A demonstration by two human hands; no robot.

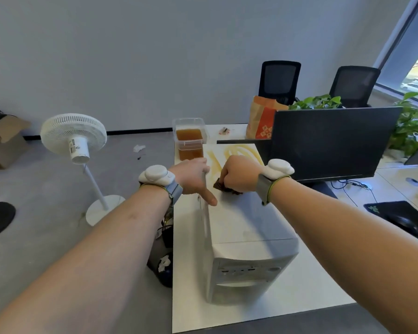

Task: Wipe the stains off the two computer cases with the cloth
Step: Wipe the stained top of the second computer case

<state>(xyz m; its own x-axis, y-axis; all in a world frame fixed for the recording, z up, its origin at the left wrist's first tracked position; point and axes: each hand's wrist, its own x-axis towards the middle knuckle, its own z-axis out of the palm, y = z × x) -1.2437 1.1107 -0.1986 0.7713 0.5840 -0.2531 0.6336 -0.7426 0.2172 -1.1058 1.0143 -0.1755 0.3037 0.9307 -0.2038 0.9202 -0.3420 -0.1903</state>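
A white computer case [246,227] stands on the white desk, its front panel toward me. Yellow-brown stains [237,153] streak the far end of its top. My right hand [239,174] grips a dark brown cloth [221,186] and presses it on the case top, just before the stains. My left hand [193,177] holds the case's upper left edge, thumb lying on the top and fingers down the side. A second case is not clearly visible.
A clear tub of brown liquid [190,141] stands just beyond the case. A black monitor [331,141] is at the right, with a paper bag [261,119] and plants behind. A mouse pad [401,218] lies at right. A white fan [75,141] stands on the floor left.
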